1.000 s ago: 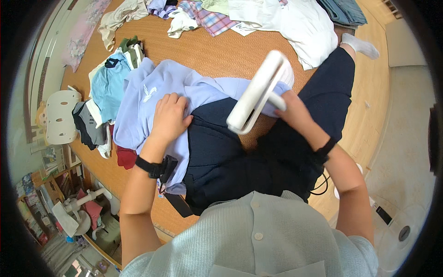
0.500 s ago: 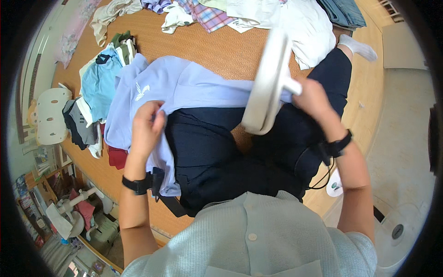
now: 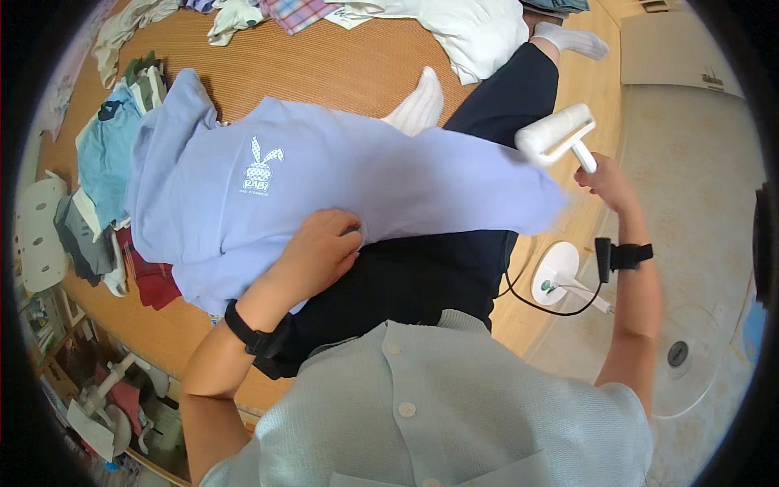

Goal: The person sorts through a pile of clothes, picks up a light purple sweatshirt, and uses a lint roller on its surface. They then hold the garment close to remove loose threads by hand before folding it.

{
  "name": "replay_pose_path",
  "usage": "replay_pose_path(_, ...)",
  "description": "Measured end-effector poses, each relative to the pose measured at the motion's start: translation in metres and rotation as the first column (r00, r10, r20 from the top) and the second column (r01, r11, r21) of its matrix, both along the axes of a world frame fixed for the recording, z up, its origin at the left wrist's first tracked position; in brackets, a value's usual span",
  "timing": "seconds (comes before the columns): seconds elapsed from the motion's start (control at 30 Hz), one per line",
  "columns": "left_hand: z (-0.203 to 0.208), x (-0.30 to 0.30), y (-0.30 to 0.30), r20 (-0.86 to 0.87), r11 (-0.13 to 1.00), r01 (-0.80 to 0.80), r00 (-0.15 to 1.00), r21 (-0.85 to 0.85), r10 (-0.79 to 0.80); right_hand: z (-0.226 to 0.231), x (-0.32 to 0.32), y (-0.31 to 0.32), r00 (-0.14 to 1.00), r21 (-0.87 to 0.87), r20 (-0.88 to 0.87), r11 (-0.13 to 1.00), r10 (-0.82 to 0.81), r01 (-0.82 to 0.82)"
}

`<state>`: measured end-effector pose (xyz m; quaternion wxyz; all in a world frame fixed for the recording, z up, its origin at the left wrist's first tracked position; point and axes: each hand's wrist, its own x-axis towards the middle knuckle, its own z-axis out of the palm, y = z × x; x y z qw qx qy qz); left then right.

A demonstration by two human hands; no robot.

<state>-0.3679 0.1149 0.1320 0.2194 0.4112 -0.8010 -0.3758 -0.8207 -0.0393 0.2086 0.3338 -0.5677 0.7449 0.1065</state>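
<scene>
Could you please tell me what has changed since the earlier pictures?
The right hand has carried the white roller rightward, near the lavender garment's sleeve end. The garment now lies further over the dark trousers, and the left hand has moved right, onto its near edge. The roller remains in the right hand; the light blue clothing lies as before.

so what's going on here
The person's left hand touches the near edge of a lavender sweatshirt, spread partly over their dark trousers. Their right hand holds a white lint roller near the end of a sleeve. Other clothes lie on the woven mat.
</scene>
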Motion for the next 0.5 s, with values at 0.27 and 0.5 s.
replay_pose_path(0.27,-0.012,0.002,0.005,0.083,0.998,0.032,0.996,0.048,-0.036,-0.027,0.11,0.007,0.843,-0.413,0.239,0.837,0.481,-0.36)
replay_pose_path(0.5,-0.013,0.005,0.012,0.079,0.999,0.001,0.997,0.046,-0.005,-0.052,0.197,0.021,0.621,-0.142,-0.108,0.606,0.776,-0.782)
